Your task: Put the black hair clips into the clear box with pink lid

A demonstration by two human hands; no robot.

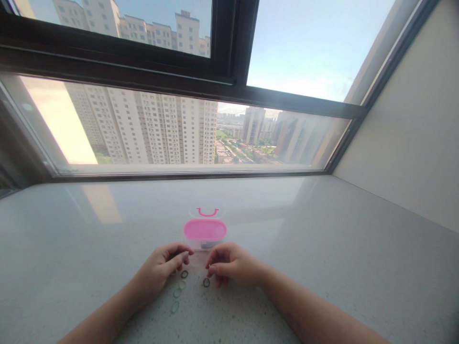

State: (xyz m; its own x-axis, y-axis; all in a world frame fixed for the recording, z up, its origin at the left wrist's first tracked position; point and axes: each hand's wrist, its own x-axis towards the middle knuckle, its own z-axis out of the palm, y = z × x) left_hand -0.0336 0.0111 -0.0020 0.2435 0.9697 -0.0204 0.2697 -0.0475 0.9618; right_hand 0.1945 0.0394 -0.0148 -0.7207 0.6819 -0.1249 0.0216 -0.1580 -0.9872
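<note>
My left hand (162, 265) is just above the sill, its thumb and fingertips drawn together. Whatever may be between them is too small to make out. Close under it lies a dark ring-shaped band (184, 274), with a pale band (182, 284) and two greenish bands (177, 293) in a rough line toward me. Opposite, my right hand (231, 265) has curled fingers and a thumb pressed to them; any held thing is hidden. Beside its fingertips rests another dark band (206, 282). Beyond both hands stands a pink-rimmed see-through box (205, 230) with something dark inside.
Behind the box lies a clear lid with a pink handle (207, 212). The pale speckled sill (322, 258) runs to a dark window frame (186, 177). A white wall (409, 124) bounds the right side, and tall buildings (161, 126) show outside.
</note>
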